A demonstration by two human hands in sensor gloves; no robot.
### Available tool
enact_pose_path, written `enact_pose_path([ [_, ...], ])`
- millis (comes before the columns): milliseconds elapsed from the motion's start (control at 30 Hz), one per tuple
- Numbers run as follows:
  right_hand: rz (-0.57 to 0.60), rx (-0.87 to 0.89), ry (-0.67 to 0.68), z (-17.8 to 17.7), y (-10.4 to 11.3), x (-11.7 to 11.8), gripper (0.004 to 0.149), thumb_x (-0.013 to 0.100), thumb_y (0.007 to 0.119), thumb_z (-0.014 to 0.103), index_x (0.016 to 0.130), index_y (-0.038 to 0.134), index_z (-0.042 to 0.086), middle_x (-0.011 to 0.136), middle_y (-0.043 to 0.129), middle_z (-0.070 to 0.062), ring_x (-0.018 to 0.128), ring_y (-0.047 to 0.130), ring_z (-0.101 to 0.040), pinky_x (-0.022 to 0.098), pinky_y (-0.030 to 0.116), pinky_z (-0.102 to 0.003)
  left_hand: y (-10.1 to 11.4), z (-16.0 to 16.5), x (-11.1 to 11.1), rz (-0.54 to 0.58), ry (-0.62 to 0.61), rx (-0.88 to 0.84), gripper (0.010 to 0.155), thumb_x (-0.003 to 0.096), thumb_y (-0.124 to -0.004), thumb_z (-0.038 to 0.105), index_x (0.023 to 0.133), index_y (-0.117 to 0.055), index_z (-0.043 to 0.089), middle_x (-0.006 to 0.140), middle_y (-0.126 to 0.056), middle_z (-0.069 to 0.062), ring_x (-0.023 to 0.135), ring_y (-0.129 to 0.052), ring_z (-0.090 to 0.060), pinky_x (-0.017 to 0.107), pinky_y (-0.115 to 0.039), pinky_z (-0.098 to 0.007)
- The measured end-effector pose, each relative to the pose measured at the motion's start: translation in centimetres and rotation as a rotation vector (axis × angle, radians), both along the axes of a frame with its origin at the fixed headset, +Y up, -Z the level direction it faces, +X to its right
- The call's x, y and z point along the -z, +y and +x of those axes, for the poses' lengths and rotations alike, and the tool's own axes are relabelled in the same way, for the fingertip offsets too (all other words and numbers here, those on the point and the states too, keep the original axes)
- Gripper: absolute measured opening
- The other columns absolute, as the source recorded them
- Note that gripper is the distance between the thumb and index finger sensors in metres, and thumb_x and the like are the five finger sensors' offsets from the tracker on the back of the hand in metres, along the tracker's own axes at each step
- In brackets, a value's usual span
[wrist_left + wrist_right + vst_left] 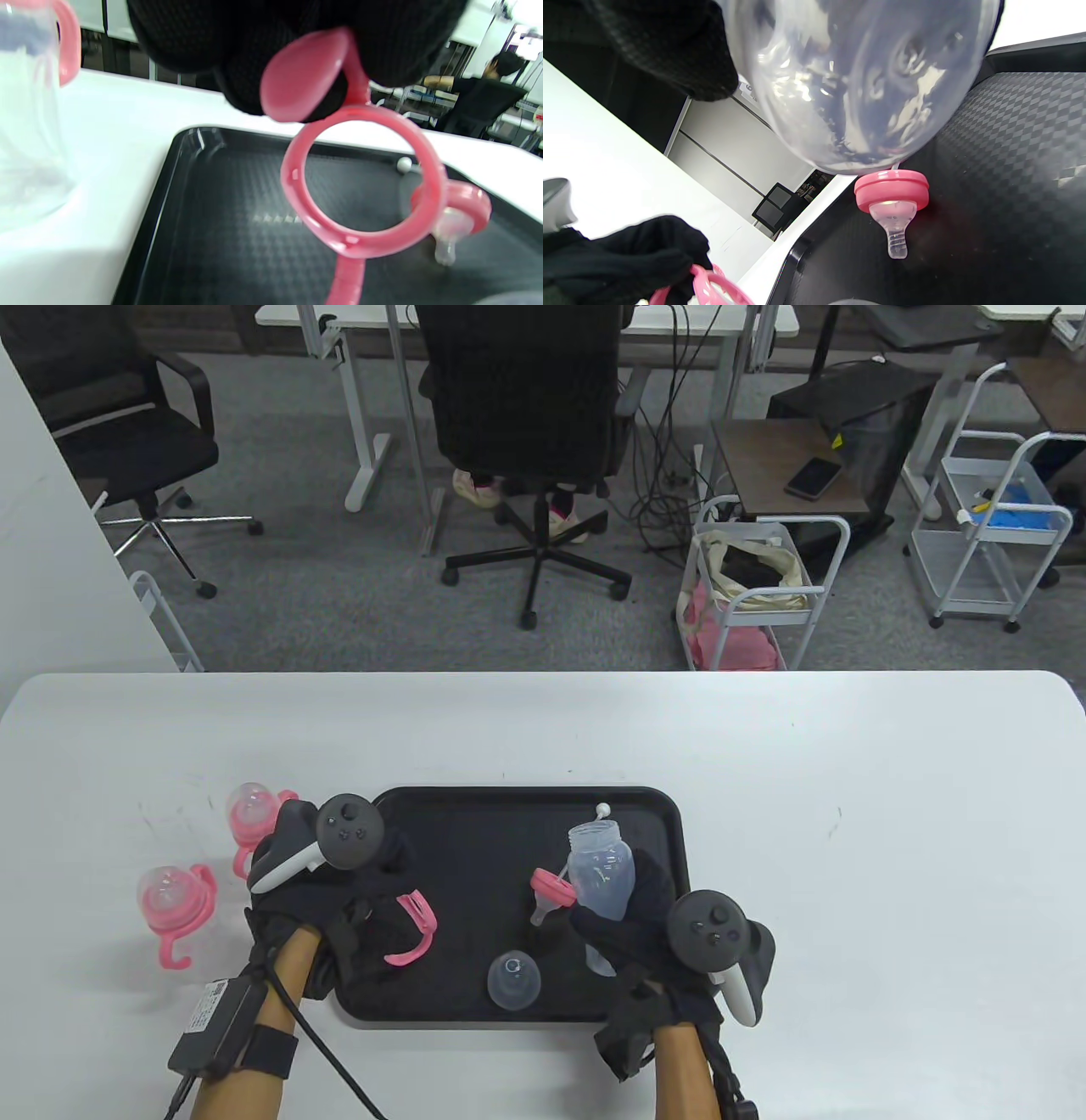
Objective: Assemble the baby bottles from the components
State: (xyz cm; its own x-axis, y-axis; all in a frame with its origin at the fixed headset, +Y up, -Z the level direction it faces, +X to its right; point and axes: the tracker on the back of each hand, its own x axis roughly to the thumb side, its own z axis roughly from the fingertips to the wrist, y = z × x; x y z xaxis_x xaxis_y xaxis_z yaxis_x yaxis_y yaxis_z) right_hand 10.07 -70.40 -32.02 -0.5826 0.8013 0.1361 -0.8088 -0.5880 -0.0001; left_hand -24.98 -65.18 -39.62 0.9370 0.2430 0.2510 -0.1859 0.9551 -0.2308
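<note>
Two gloved hands are working over the black tray [475, 814], a clear cap [513, 981] lying by its near edge, the left hand [327, 899] gripping a pink handle ring [413, 929] and the right hand [653, 929] clasping a clear bottle [602, 872] above a pink nipple [550, 892].

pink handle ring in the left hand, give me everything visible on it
The pink handle ring is glossy, opaque plastic: an open circular collar with two curved handle arms, one ending in a flat rounded tab. Small notches show on the collar's inner edge. The left hand grips it by the upper arm, holding it over the black tray, apparently clear of the tray floor. The collar is empty; the second arm hooks outward in the table view.
</note>
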Motion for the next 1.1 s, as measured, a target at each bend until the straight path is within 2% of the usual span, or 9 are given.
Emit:
enact_pose_path([
  [133, 0.0, 0.037, 0.065, -0.9, 0.0, 0.0, 0.1, 0.053, 0.09, 0.054, 0.11, 0.029, -0.002, 0.105, 0.05, -0.026, 0.089, 0.079, -0.043, 0.068, 0.068, -0.064, 1.3, -0.7, -1.3, 0.115, 0.047, -0.176, 0.037, 0.049, -0.084, 0.052, 0.083, -0.076, 0.041, 0.084, -0.096, 0.011, 0.063, -0.102, -0.009, 0.052, -0.087, -0.035],
  [233, -0.001, 0.08, 0.129, -1.5, 0.0, 0.1, 0.1, 0.053, 0.09, 0.054, 0.111, 0.029, -0.001, 0.106, 0.049, -0.025, 0.091, 0.078, -0.042, 0.069, 0.067, -0.063, 1.6, -1.4, -2.5, 0.216, 0.111, -0.399, 0.035, 0.0472, -0.087, 0.052, 0.079, -0.079, 0.041, 0.082, -0.098, 0.01, 0.061, -0.105, -0.01, 0.049, -0.09, -0.034],
  [333, 0.006, 0.124, 0.21, -2.5, -0.1, 0.2, 0.1, 0.053, 0.09, 0.054, 0.111, 0.028, 0.001, 0.107, 0.049, -0.024, 0.092, 0.077, -0.042, 0.071, 0.067, -0.063, 1.1, -2.0, -3.7, 0.293, 0.158, -0.634, 0.033, 0.0465, -0.089, 0.052, 0.076, -0.081, 0.041, 0.082, -0.099, 0.01, 0.061, -0.108, -0.009, 0.047, -0.094, -0.032],
  [533, 0.003, 0.143, 0.397, -4.6, -0.1, 0.2, 0.1, 0.052, 0.091, 0.053, 0.112, 0.028, 0.003, 0.108, 0.049, -0.023, 0.094, 0.076, -0.041, 0.073, 0.065, -0.063, -0.5, -1.9, -5.2, 0.323, 0.165, -0.996, 0.032, 0.0478, -0.088, 0.051, 0.077, -0.079, 0.042, 0.086, -0.096, 0.011, 0.063, -0.108, -0.007, 0.047, -0.097, -0.026],
  [633, -0.027, 0.121, 0.478, -6.1, -0.4, 0.1, 0.1, 0.052, 0.091, 0.052, 0.112, 0.029, 0.003, 0.108, 0.049, -0.023, 0.095, 0.076, -0.042, 0.073, 0.064, -0.063, -1.4, -1.7, -5.5, 0.319, 0.158, -1.081, 0.033, 0.0484, -0.088, 0.05, 0.079, -0.077, 0.043, 0.088, -0.094, 0.011, 0.066, -0.108, -0.007, 0.049, -0.097, -0.026],
  [700, -0.028, 0.092, 0.483, -6.8, -0.6, 0.0, 0.099, 0.051, 0.092, 0.052, 0.113, 0.03, 0.004, 0.109, 0.049, -0.022, 0.095, 0.076, -0.042, 0.073, 0.064, -0.063, -1.7, -1.5, -5.5, 0.281, 0.15, -1.108, 0.033, 0.0488, -0.088, 0.049, 0.079, -0.077, 0.043, 0.089, -0.093, 0.012, 0.067, -0.108, -0.007, 0.05, -0.097, -0.025],
  [867, -0.013, 0.064, 0.46, -7.3, -0.8, 0.0, 0.098, 0.05, 0.092, 0.053, 0.114, 0.033, 0.006, 0.109, 0.052, -0.021, 0.095, 0.077, -0.041, 0.073, 0.065, -0.063, -2.5, -1.2, -5.7, 0.243, 0.116, -1.141, 0.032, 0.0501, -0.086, 0.049, 0.08, -0.076, 0.043, 0.091, -0.091, 0.012, 0.069, -0.107, -0.007, 0.051, -0.097, -0.025],
  [1100, -0.02, 0.143, 0.405, -6.5, -1.3, 0.2, 0.098, 0.051, 0.091, 0.054, 0.113, 0.032, 0.005, 0.109, 0.052, -0.021, 0.095, 0.077, -0.04, 0.072, 0.065, -0.064, -2.7, -0.5, -5.8, 0.207, 0.052, -1.134, 0.031, 0.0504, -0.086, 0.048, 0.08, -0.076, 0.043, 0.092, -0.091, 0.012, 0.071, -0.107, -0.007, 0.052, -0.097, -0.025],
])
